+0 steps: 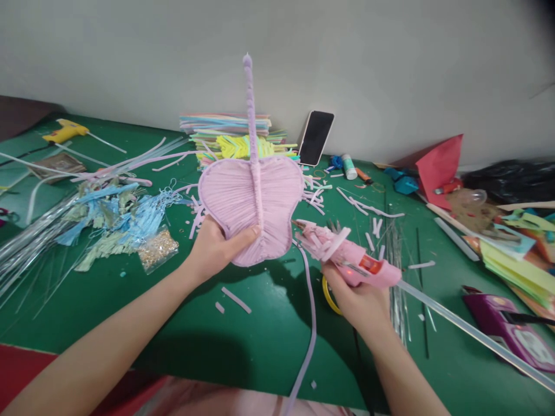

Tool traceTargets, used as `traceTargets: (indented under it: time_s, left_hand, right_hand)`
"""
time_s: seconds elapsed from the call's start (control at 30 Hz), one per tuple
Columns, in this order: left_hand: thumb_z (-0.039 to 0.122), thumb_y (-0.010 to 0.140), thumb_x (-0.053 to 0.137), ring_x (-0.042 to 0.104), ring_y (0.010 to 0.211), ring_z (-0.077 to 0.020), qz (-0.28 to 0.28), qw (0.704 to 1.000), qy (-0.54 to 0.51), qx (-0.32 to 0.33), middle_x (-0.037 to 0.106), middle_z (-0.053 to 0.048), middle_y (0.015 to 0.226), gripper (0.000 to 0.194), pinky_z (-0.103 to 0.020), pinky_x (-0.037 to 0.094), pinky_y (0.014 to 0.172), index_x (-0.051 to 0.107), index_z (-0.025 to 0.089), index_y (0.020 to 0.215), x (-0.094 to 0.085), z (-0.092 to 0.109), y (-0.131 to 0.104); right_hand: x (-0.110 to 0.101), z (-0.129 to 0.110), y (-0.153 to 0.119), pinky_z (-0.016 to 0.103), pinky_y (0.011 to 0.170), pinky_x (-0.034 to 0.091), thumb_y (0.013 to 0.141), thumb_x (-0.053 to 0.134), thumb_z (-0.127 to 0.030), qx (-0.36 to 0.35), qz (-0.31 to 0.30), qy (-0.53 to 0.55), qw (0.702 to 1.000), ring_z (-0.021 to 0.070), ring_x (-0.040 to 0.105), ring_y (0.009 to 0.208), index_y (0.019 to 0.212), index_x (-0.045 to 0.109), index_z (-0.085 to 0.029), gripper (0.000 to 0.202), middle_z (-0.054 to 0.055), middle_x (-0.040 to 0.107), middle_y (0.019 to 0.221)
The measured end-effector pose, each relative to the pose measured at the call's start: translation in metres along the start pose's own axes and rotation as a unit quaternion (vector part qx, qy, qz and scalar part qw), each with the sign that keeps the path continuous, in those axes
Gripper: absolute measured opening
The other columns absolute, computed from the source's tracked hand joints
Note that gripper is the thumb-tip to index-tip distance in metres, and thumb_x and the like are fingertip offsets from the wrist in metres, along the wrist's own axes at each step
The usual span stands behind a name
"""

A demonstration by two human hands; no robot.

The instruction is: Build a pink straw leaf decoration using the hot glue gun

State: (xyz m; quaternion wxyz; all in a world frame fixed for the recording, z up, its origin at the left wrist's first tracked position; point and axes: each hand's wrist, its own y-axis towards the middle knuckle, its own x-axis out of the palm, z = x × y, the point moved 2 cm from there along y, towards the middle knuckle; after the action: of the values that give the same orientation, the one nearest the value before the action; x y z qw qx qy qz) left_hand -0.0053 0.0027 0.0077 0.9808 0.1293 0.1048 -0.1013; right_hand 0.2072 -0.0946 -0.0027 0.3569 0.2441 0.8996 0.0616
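My left hand grips a lilac hand fan by its lower left edge, the thumb lying across the middle rib. The fan has a pleated, lobed face, and its wrapped handle points up and away from me. In my right hand is a pink hot glue gun, my fingers wrapped round its grip. Its nozzle points left, close to the fan's right edge. A long clear glue stick sticks out of the gun's back. A lilac strip hangs below the fan toward my lap.
Bundled pipe cleaners and a propped phone stand by the wall. Blue tassels, a bag of gold beads and a yellow glue gun lie left. Yellow tape sits under my right hand; a purple device lies right.
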Motion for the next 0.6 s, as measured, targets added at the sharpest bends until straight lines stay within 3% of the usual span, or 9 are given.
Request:
traceTargets:
  time_s: [0.27, 0.43, 0.6]
  left_hand:
    - [0.037, 0.072, 0.070, 0.069, 0.087, -0.0280, -0.005, 1.000, 0.021, -0.002, 0.075, -0.006, 0.091, 0.026, -0.034, 0.058, 0.073, 0.069, 0.017, 0.088, 0.0006, 0.0026, 0.0001]
    - [0.036, 0.072, 0.070, 0.070, 0.085, -0.0279, -0.008, 1.000, 0.019, -0.005, 0.075, -0.006, 0.089, 0.024, -0.035, 0.058, 0.073, 0.068, 0.017, 0.087, 0.0009, 0.0028, -0.0007]
    - [0.037, 0.071, 0.071, 0.069, 0.092, -0.0301, -0.008, 1.000, 0.016, -0.014, 0.075, -0.006, 0.091, 0.026, -0.036, 0.058, 0.076, 0.069, 0.017, 0.087, 0.0005, 0.0011, -0.0008]
  right_hand:
    - [0.0024, 0.0028, 0.0000, 0.028, 0.047, 0.040, 0.075, 0.058, -0.037, 0.019, -0.001, 0.013, 1.000, 0.0158, 0.051, 0.046, 0.065, 0.054, -0.024, 0.017, -0.002, 0.060, 0.056]
    - [0.0016, 0.0073, 0.0026, 0.027, 0.046, 0.041, 0.075, 0.058, -0.034, -0.008, -0.034, 0.002, 0.999, 0.0150, 0.051, 0.045, 0.068, 0.053, -0.023, 0.014, -0.003, 0.058, 0.055]
    - [0.0016, 0.0080, 0.0030, 0.026, 0.045, 0.041, 0.075, 0.058, -0.032, -0.034, -0.024, 0.000, 0.999, 0.0131, 0.047, 0.043, 0.063, 0.049, -0.023, 0.018, -0.004, 0.055, 0.052]
